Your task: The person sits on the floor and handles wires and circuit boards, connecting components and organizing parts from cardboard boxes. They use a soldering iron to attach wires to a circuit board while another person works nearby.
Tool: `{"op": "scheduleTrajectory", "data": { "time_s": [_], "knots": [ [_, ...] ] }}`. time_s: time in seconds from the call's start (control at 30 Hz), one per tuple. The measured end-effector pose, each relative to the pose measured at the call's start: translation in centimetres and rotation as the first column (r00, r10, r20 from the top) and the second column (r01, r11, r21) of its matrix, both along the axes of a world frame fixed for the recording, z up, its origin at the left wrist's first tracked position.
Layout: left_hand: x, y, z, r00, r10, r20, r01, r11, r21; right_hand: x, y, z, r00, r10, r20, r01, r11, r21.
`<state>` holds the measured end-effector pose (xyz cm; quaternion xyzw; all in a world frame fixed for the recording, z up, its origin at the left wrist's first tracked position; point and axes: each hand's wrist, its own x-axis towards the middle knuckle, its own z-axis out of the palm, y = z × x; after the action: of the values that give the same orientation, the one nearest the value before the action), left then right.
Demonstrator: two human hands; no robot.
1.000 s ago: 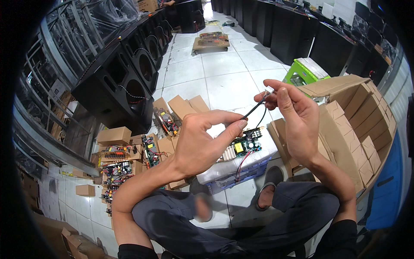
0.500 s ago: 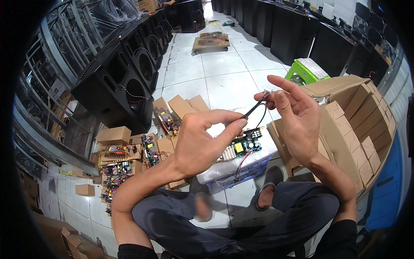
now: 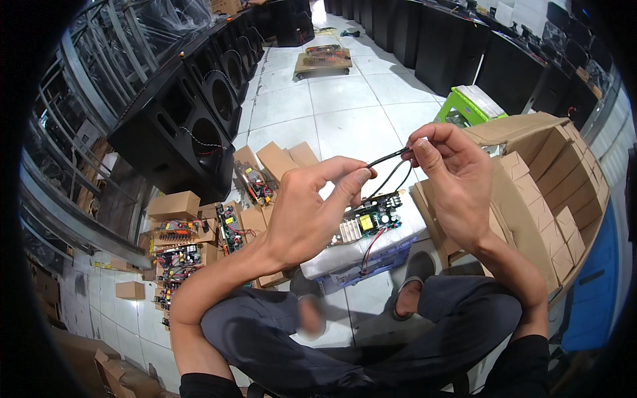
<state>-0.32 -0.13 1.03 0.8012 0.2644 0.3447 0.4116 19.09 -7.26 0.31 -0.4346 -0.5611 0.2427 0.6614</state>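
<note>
A thin black cable (image 3: pixel 387 158) is stretched between my two hands above a circuit board. My left hand (image 3: pixel 308 202) pinches it between thumb and forefinger. At its other end my right hand (image 3: pixel 453 176) is closed around the tip, which the fingers mostly hide. A second dark strand loops down below the cable. Beneath lies the circuit board (image 3: pixel 373 223), with a yellow transformer, a silver heatsink and a red-and-black wire pair hanging off its near edge. It rests on a wrapped white pad (image 3: pixel 318 263) atop a blue-purple plastic stool (image 3: pixel 371 263).
Several circuit boards (image 3: pixel 178 259) and small cardboard boxes (image 3: pixel 174 205) lie on the floor at left. Black speaker cabinets (image 3: pixel 166 139) line both sides. A large open carton (image 3: pixel 524 219) of folded boxes stands at right, near a green stool (image 3: pixel 464 106). A low dolly (image 3: pixel 323 63) stands farther off.
My right fingers have closed around the cable's white connector end, which was visible before. My left hand has shifted slightly left and the cable is pulled straighter.
</note>
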Motion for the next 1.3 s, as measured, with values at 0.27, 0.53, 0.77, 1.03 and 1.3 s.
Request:
{"op": "scheduleTrajectory", "data": {
  "time_s": [0.27, 0.53, 0.77, 1.03, 1.3],
  "knots": [
    [-0.2, 0.8, -0.9, 0.996, -0.031, 0.085, 0.037, 0.996, -0.075, -0.5, 0.2, 0.2, 0.998, 0.017, -0.060, -0.014, 0.998, 0.053],
    [-0.3, 0.3, -0.3, 0.999, -0.052, 0.000, 0.052, 0.999, -0.014, 0.1, 0.1, -0.1, 0.995, 0.055, 0.083, -0.055, 0.998, -0.007],
    [-0.2, 0.3, -0.6, 0.999, -0.039, 0.034, 0.039, 0.999, -0.005, -0.3, 0.2, 0.0, 1.000, -0.008, 0.008, 0.009, 1.000, -0.026],
    [-0.3, 0.5, -0.5, 0.998, -0.065, 0.003, 0.065, 0.997, -0.034, 0.0, 0.3, -0.2, 0.998, 0.059, -0.003, -0.059, 0.998, -0.007],
    [-0.1, 0.3, -0.8, 0.993, -0.036, 0.111, 0.048, 0.992, -0.113, -0.3, 0.3, 0.1, 0.998, 0.010, -0.054, -0.012, 0.999, -0.037]
  ]
}}
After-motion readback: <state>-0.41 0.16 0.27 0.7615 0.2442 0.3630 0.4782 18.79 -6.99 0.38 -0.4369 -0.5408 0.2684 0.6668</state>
